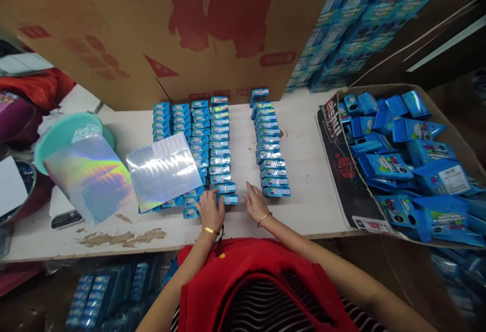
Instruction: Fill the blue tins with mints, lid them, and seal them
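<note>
My left hand [211,212] lies against the near ends of the rows of small blue boxes [219,160], its fingers pointing forward and touching the boxes there. My right hand [255,204] is palm-down just above the table, fingers stretched out and nothing visible in it. It is beside the near end of a separate single row of blue boxes [271,147], slightly apart from it. A silvery sheet of stickers [165,170] lies across the left rows and hides part of them.
An open carton [334,170] full of blue packets stands at right. A large cardboard box [224,76] walls off the back, with stacked blue boxes [341,28] beside it. To the left are a holographic sheet [93,175], a teal basin [51,142] and a phone [67,219].
</note>
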Demonstrator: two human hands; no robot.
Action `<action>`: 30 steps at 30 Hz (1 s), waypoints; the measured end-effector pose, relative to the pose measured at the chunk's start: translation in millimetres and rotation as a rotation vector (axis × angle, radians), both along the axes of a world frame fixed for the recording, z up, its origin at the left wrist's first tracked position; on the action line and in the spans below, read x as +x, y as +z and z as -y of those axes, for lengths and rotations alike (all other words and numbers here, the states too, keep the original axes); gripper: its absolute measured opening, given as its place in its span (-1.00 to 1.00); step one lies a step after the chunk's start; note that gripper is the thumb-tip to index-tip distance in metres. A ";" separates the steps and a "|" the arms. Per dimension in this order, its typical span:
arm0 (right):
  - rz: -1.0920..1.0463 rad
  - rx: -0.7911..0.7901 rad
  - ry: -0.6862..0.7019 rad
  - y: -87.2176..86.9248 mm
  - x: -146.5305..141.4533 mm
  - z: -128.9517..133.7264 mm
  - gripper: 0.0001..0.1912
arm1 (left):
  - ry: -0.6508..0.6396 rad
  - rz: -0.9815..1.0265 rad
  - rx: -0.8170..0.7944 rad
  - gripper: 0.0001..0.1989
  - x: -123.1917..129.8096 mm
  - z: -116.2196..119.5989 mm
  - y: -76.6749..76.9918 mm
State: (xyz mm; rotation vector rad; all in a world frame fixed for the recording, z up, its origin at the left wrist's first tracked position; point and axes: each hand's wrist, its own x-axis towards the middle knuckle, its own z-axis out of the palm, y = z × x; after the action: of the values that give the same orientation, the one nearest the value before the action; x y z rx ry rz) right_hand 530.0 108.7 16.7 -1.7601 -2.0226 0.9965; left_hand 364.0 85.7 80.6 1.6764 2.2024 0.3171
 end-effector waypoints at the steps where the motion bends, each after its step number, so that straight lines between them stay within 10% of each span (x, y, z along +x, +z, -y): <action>1: -0.003 0.081 -0.029 5.9 -1.5 -16.2 -0.45 | -0.098 -0.013 0.042 -0.59 -5.2 -2.2 0.2; 6: 0.047 0.329 -0.021 44.4 -39.6 -139.5 -0.36 | -0.564 -0.184 0.007 0.08 -21.1 -32.1 -2.8; 14: 0.217 0.354 0.021 40.2 -129.9 -311.6 -0.39 | -0.645 -0.228 -0.128 0.15 -31.3 -60.6 -18.6; 21: 0.269 0.323 0.039 4.5 -143.7 -337.3 -0.42 | -0.602 -0.176 -0.069 0.10 -26.7 -61.9 -26.4; 30: 0.254 0.316 0.060 4.1 -134.1 -335.8 -0.41 | -0.625 -0.113 -0.032 0.03 -19.4 -68.8 -26.5</action>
State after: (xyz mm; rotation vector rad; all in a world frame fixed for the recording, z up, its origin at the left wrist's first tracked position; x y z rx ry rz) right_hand 395.9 444.5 20.8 -1.7308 -2.2473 0.4501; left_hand 344.6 154.5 54.2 2.2896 1.6172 0.0191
